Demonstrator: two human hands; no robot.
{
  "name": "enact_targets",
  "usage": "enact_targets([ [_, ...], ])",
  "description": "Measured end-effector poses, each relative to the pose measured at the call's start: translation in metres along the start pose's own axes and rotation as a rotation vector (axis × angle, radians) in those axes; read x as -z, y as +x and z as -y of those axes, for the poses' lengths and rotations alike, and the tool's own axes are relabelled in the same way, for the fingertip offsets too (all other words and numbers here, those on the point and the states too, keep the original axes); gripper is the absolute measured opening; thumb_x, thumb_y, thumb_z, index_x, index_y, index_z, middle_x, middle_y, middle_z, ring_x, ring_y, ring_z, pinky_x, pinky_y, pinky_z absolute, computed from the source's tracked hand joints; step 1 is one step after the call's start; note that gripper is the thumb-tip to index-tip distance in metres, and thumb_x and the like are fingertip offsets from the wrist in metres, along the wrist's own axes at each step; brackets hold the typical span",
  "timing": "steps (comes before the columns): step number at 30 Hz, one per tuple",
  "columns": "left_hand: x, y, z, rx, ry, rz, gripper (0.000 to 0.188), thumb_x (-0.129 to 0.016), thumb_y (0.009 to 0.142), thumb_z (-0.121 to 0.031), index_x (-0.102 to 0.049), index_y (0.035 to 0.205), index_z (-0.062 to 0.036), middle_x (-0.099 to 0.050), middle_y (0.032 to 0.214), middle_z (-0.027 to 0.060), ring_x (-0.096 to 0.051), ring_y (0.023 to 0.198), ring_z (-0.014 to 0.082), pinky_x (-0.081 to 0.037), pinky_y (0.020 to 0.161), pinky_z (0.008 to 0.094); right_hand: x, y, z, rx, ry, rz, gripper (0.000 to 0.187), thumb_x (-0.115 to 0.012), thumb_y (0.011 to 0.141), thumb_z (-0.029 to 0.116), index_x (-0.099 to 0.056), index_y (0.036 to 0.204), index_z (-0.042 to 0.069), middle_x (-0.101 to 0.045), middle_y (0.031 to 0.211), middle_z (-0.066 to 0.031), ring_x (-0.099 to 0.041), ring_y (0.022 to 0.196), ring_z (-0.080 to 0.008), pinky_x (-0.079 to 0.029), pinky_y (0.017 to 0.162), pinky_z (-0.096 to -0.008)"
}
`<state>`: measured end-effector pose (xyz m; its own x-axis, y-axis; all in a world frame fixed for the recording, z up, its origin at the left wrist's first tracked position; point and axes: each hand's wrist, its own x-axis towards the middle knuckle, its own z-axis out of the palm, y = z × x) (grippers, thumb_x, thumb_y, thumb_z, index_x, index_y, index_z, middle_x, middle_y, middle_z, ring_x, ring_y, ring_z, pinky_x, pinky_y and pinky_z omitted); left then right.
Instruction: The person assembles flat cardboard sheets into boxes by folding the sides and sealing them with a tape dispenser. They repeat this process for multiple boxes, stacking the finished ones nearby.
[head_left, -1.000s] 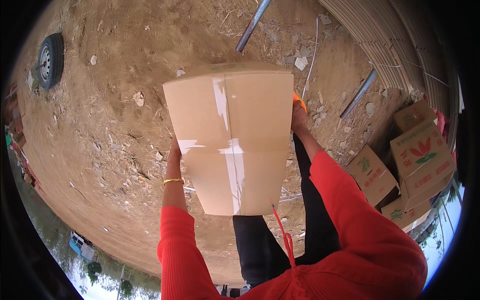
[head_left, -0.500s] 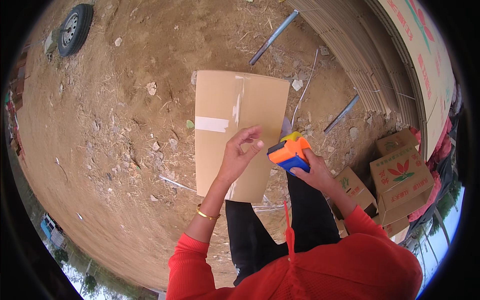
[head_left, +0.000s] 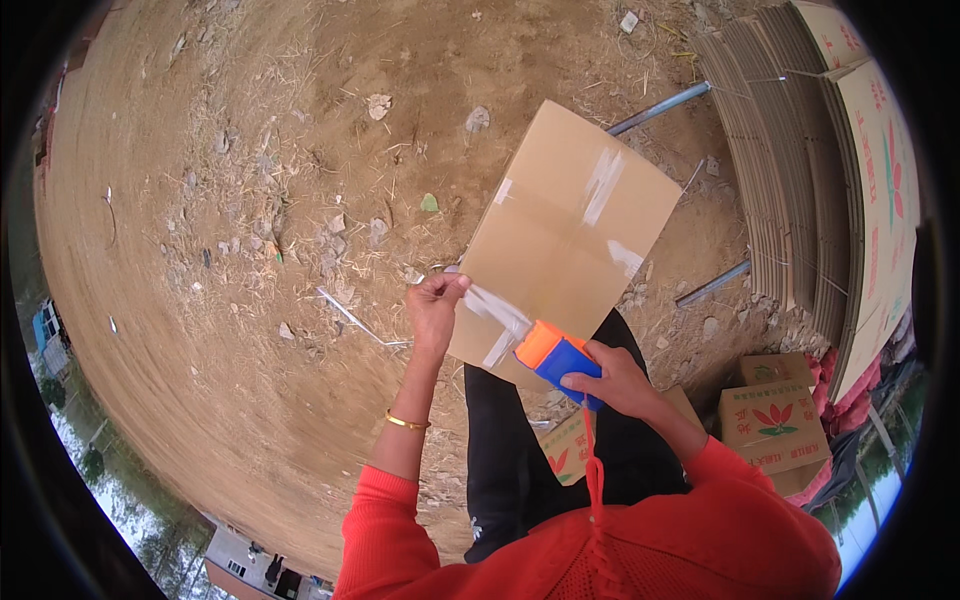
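A closed brown cardboard box [head_left: 560, 230] lies tilted in front of me, with strips of whitish tape across its top face. My right hand [head_left: 625, 385] is wrapped round an orange and blue tape dispenser [head_left: 556, 360], held at the box's near end. A pale strip of packing tape [head_left: 497, 308] runs from the dispenser toward the left edge of the box. There, my left hand [head_left: 434, 312] pinches the tape's end between thumb and fingers. What lies under the box is hidden.
Flattened cardboard [head_left: 790, 170] is stacked at the far right, beside two metal bars [head_left: 660, 108] near the ground. Printed boxes [head_left: 770, 420] stand at the right, and another printed box [head_left: 568, 448] lies by my legs. Straw and litter dot the dirt ground [head_left: 260, 180].
The box has turned clockwise and shifted right. My left hand has moved left and closed on the tape end. The dispenser has come onto the box's near end, with tape drawn out.
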<state>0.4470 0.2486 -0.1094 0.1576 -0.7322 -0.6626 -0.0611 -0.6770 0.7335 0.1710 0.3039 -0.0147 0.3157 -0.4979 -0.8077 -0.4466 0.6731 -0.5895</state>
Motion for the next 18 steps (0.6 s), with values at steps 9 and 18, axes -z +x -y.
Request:
enact_targets([
  [9,0.107,0.144,0.034,-0.081,0.315,-0.309,0.015,-0.073,0.078,-0.015,-0.071,0.079,0.0006,-0.063,0.066,0.0015,-0.053,0.061,0.0081,-0.041,0.058,0.0252,-0.014,-0.018,0.056,-0.115,-0.105,0.075,0.055,-0.071,0.079,0.04,-0.058,0.111,-0.003,-0.066,0.085,-0.0161,-0.065,0.075,-0.0219,-0.05,0.068,-0.0326],
  [18,0.057,0.186,0.145,-0.011,0.416,-0.169,0.017,-0.073,0.076,-0.019,-0.071,0.075,-0.002,-0.062,0.058,0.0045,-0.053,0.054,0.0099,-0.043,0.054,0.0299,-0.039,0.009,0.062,-0.227,-0.002,-0.001,0.044,-0.073,0.08,0.031,-0.059,0.104,-0.003,-0.061,0.081,-0.0073,-0.055,0.075,-0.0104,-0.046,0.069,-0.0273],
])
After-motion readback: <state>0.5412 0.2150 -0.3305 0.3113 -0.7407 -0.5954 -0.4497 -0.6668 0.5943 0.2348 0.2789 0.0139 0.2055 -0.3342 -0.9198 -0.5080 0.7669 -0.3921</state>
